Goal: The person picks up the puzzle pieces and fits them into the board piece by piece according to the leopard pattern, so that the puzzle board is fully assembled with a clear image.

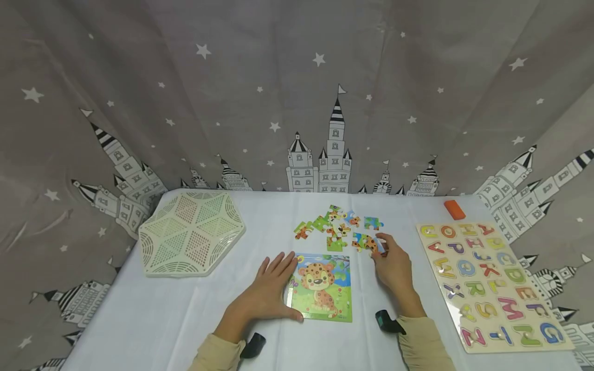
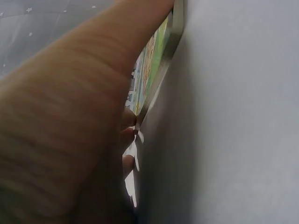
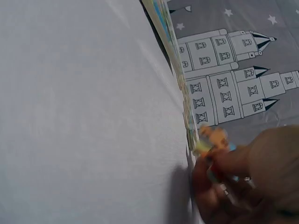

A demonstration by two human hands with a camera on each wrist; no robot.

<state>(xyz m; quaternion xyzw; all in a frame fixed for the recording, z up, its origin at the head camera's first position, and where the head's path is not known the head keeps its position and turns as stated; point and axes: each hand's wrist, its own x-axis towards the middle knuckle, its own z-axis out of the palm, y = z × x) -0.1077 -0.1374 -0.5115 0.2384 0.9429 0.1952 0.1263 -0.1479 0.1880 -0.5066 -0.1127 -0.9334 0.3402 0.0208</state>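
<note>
A leopard puzzle board (image 1: 320,288) lies on the table in front of me. My left hand (image 1: 269,294) rests along its left edge, fingers spread and thumb at the lower corner. In the left wrist view the board's edge (image 2: 170,44) shows beside the forearm. Behind the board's right side, my right hand (image 1: 393,265) pinches a jigsaw piece (image 1: 369,243) with orange spotted print. In the right wrist view the same piece (image 3: 216,137) is blurred between thumb and fingers. Several loose jigsaw pieces (image 1: 335,243) lie beyond the board, some overlapping.
On the left lies a pale hexagonal perforated board (image 1: 190,234). An alphabet board (image 1: 492,283) with knobbed letters lies on the right, and an orange block (image 1: 454,209) sits behind it. A grey castle-print curtain (image 1: 297,93) hangs behind the white tablecloth (image 1: 274,216).
</note>
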